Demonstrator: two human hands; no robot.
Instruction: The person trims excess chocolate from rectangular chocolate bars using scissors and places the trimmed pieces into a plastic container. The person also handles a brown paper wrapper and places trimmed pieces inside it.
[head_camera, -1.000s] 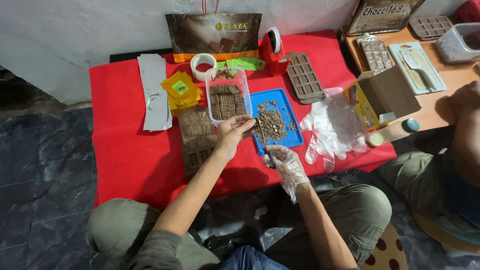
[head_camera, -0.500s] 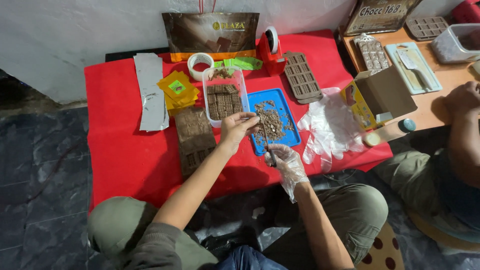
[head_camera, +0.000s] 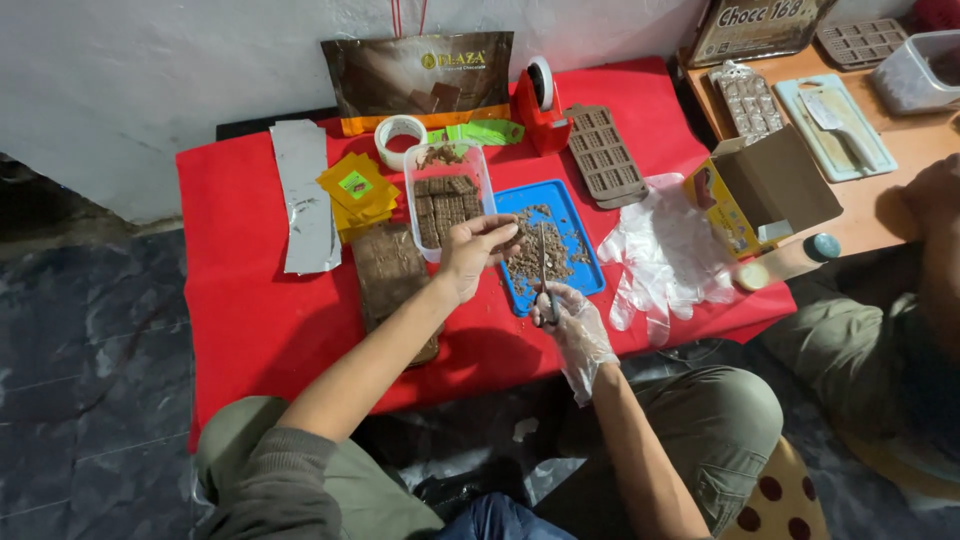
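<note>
scissors (head_camera: 543, 272) over blue tray (head_camera: 583, 262) of brown crumbs | gloved right hand (head_camera: 570, 320) grips handles, blades hard to make out | bare left hand (head_camera: 475, 250) pinched at clear tub (head_camera: 446, 196), content hidden | red table (head_camera: 250, 300)

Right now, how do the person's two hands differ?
The left hand is bare; the right hand wears a clear plastic glove. The left hovers, its fingers curled, at the edge of the clear plastic container of chocolate pieces; the right grips scissors over the blue plastic tray. Both are above the red table.
</note>
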